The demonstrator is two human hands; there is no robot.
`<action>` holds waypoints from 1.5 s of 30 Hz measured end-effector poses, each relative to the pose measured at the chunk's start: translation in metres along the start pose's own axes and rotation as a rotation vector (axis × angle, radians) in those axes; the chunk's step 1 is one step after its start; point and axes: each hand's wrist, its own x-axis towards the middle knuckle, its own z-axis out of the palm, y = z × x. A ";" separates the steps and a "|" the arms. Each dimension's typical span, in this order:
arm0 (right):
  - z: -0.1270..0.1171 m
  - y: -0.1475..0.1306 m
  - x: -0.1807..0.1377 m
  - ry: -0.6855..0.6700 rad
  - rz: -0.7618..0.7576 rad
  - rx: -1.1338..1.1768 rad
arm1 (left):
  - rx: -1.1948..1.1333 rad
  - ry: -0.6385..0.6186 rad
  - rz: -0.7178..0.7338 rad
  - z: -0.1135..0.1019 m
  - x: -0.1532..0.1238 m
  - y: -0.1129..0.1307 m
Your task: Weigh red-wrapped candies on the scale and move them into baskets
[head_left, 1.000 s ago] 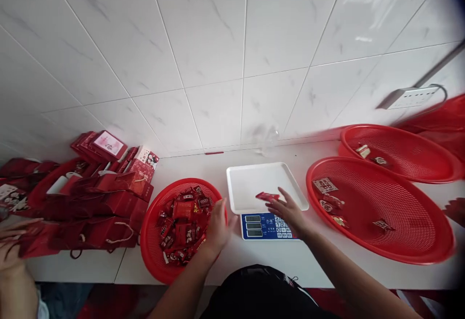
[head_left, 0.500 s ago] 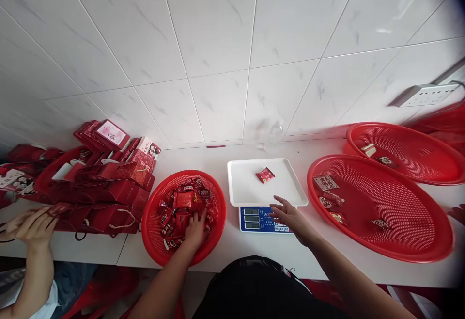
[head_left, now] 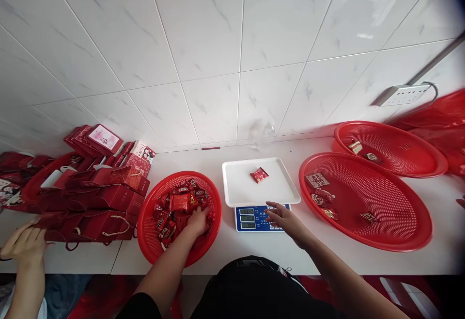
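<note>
My left hand (head_left: 197, 222) reaches down into a red mesh basket (head_left: 143, 234) filled with wrapped candies (head_left: 180, 202). Its fingertips are down among the wrappers, so whether they grip anything is hidden. My right hand (head_left: 285, 219) hovers with fingers apart over the blue keypad of a digital scale (head_left: 248, 218), holding nothing. A white tray (head_left: 236, 188) sits on top of the scale, and a single red-wrapped candy (head_left: 259, 175) lies on it.
Dark red gift boxes (head_left: 119, 198) with rope handles stand at the left, with a co-worker's hand (head_left: 25, 244) beside them. Two large red baskets, one nearer (head_left: 392, 212) and one behind (head_left: 410, 149), hold a few packets. A power strip (head_left: 405, 95) is on the wall.
My left hand has shifted slightly within the candies and its fingers are deeper in. My right hand stays over the scale with fingers a little closer together. The camera view has shifted slightly.
</note>
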 end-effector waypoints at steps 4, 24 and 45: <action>-0.001 0.003 -0.001 -0.019 -0.002 0.013 | -0.063 0.011 0.000 -0.001 0.003 -0.003; 0.023 -0.022 -0.009 -0.237 -0.050 0.154 | -1.636 -0.116 0.092 -0.038 -0.048 0.040; -0.009 -0.018 0.038 0.107 -0.006 0.477 | -1.384 -0.267 0.080 -0.050 0.031 0.166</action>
